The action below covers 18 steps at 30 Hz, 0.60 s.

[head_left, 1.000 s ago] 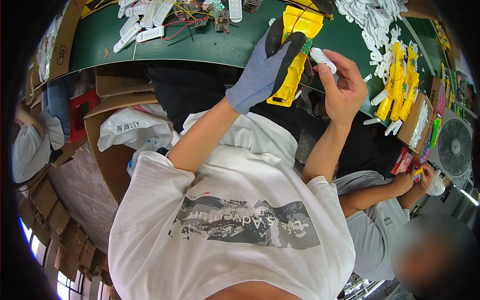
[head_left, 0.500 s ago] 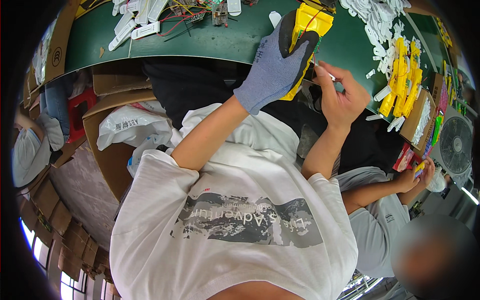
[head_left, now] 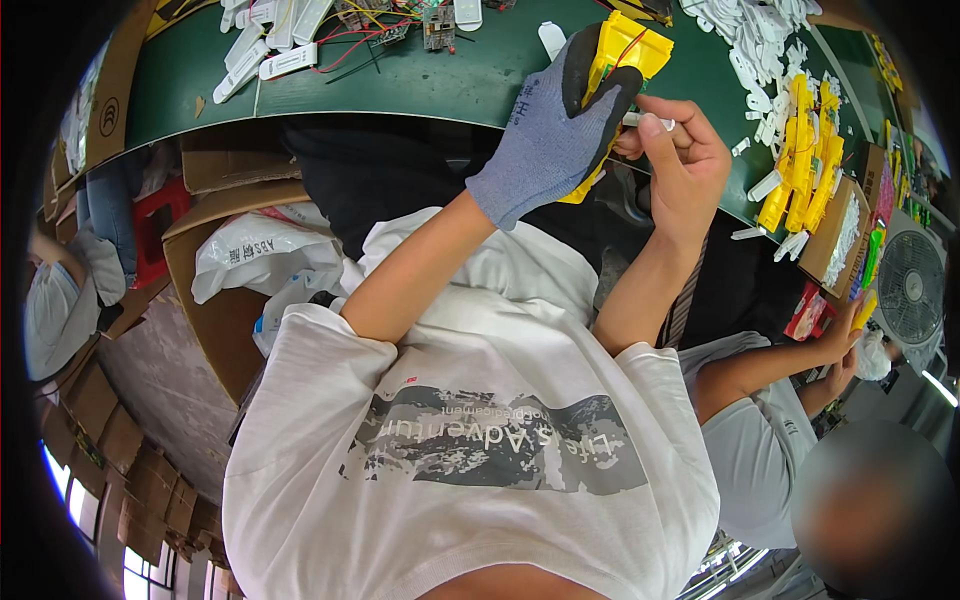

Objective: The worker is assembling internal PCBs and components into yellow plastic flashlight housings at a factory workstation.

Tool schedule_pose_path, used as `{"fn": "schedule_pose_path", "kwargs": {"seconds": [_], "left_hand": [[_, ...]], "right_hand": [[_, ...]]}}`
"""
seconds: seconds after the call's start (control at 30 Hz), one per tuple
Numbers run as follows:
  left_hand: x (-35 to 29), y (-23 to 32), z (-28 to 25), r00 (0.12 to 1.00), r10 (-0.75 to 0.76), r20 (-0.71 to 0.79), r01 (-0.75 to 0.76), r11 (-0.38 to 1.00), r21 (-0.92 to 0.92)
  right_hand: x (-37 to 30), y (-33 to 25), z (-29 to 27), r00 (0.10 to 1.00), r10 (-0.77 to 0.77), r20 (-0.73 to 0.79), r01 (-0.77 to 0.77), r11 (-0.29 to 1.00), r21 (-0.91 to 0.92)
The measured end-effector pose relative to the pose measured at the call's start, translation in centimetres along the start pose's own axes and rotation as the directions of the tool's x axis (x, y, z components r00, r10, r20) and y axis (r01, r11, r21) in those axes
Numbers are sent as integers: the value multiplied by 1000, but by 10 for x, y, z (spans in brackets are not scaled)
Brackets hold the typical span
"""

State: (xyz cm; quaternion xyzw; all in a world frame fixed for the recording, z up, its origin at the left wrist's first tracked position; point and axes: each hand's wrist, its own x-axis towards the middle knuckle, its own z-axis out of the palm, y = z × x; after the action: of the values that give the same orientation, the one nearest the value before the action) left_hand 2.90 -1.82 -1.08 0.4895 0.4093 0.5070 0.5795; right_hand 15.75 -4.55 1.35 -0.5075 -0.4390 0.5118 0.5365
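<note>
Left hand [head_left: 560, 130], in a blue-grey and black glove, is gripping the yellow housing [head_left: 640, 48] around its middle, holding it tilted over the near edge of the green desk [head_left: 400, 92], a red wire [head_left: 624, 52] showing in its upper end. Right hand [head_left: 692, 160], bare, is pinching a small white part [head_left: 632, 119] between thumb and fingers right beside the housing; can't tell if the two are touching. Wired circuit modules [head_left: 438, 30] and white strips [head_left: 288, 61] are lying desk-left, white pieces [head_left: 745, 35] and yellow shells [head_left: 800, 150] are sitting desk-right.
</note>
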Motion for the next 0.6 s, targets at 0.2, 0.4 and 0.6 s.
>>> {"fn": "schedule_pose_path", "kwargs": {"seconds": [0.2, 0.4, 0.6], "left_hand": [[2, -4, 4, 996, 72, -43, -71, 997, 26], [3, -7, 2, 999, -25, -33, 22, 996, -82], [1, 1, -1, 999, 0, 47, 2, 1000, -23]], "right_hand": [[3, 9, -10, 994, -110, 31, 111, 993, -44], [5, 12, -9, 982, -187, -1, 187, 982, -9], [14, 12, -18, 996, -35, 87, 38, 999, -34]]}}
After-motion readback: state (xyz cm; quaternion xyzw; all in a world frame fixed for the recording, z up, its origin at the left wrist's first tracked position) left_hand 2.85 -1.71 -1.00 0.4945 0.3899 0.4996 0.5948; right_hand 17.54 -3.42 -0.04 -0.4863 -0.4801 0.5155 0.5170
